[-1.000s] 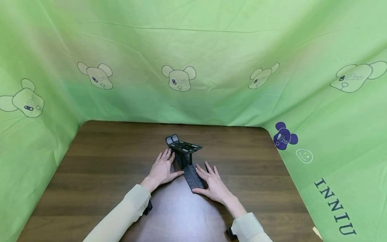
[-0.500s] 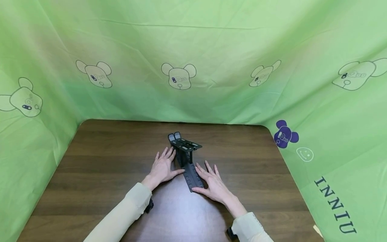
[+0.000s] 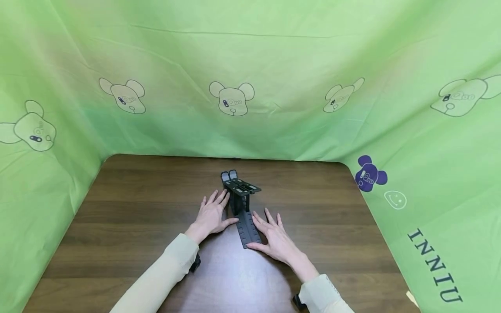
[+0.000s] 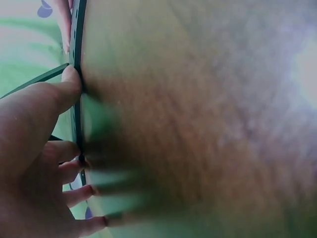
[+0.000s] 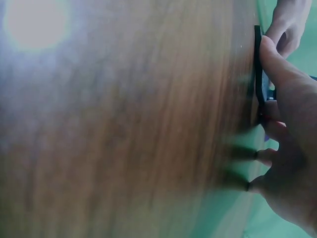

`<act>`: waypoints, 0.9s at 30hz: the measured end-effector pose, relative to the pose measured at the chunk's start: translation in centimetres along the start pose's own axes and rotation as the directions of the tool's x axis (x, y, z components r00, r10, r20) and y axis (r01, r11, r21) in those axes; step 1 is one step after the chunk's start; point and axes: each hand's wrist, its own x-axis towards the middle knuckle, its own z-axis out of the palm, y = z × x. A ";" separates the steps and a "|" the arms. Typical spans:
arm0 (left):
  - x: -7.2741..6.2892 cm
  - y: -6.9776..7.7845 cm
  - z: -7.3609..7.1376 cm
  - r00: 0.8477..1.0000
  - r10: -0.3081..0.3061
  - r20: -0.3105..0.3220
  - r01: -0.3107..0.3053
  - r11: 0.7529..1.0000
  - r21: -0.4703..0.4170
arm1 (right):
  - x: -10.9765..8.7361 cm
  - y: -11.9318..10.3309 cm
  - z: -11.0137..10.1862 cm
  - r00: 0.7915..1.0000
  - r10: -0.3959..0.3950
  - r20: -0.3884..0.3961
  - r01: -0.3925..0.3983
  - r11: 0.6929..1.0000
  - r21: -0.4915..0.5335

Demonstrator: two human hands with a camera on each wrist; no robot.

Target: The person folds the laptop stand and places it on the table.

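A black folding phone stand is upright at the middle of the table, its ridged base pointing toward me. A post carries its slotted top plate, which has two grey-padded lips at the far end. My left hand lies along the stand's left side, thumb tip against the base and fingers stretched forward. On the other side, my right hand touches the base with its thumb at the near end and its index finger along the right edge. Thin and edge-on, the base shows beside the thumb in the left wrist view.
The brown wooden table extends around both hands. A green printed cloth hangs behind it and along both sides. A small pale piece shows at the table's right edge, near the front.
The stand has turned slightly clockwise: its far lips have swung right and its near end has shifted a little left. Both hands stay against it, with small shifts.
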 end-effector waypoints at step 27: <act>1.1 -1.3 -0.9 0.989 0.135 0.062 -0.142 0.982 0.124 | -0.2 -0.6 0.9 0.997 -0.051 -0.052 0.044 0.992 -0.119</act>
